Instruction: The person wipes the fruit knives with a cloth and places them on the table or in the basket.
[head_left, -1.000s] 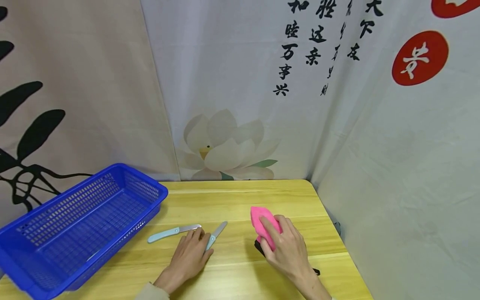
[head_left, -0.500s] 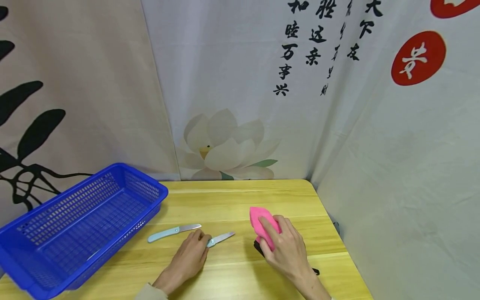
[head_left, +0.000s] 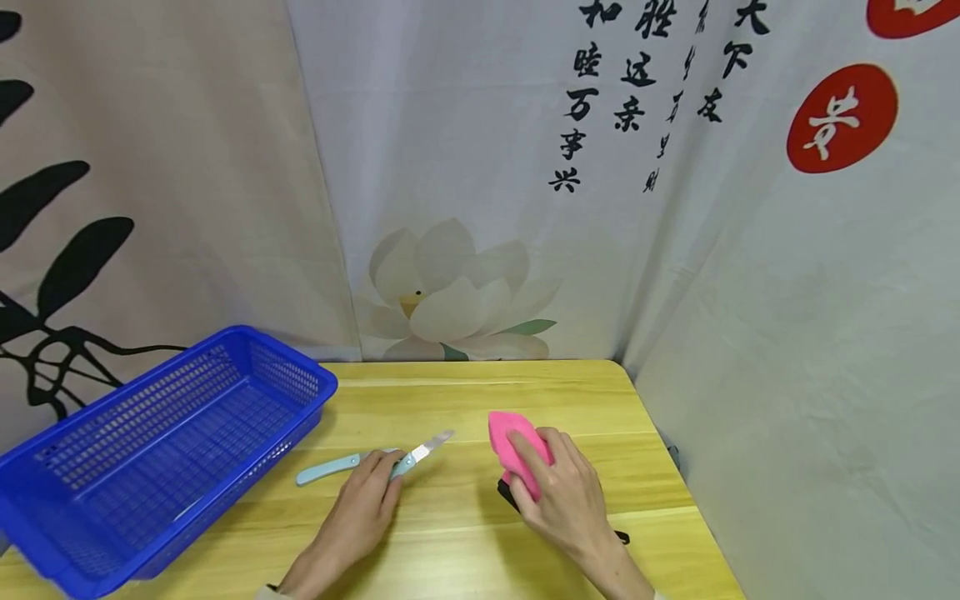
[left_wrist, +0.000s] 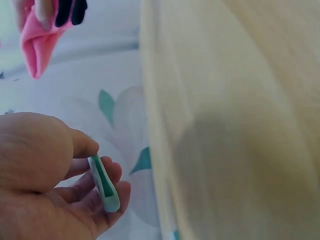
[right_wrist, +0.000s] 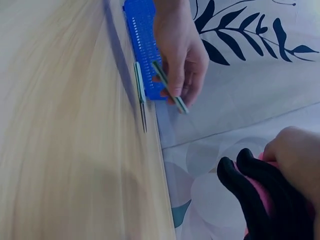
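My left hand (head_left: 362,500) pinches a small folding fruit knife (head_left: 405,463) by its light blue handle, thumb against fingers. Its bare blade points up and to the right in the head view. The left wrist view shows the grooved end of the handle (left_wrist: 104,184). A second light blue knife (head_left: 327,469) lies on the table just beyond this hand, its blade partly covered. My right hand (head_left: 564,492) grips a folded pink cloth (head_left: 517,450) together with a black item (right_wrist: 250,192) with two curved, rounded prongs; I cannot tell its kind. The cloth is above the table.
A long blue plastic basket (head_left: 172,458) with mesh walls stands at the left, beside the two knives. The yellow wooden table (head_left: 480,383) ends at the back against a printed curtain (head_left: 465,167); another light curtain (head_left: 810,333) hangs along the right side.
The knife in my left hand swung its tip to the right, then rose and shifted left with the hand, over the other knife's blade. My right hand moved slightly left with the cloth.
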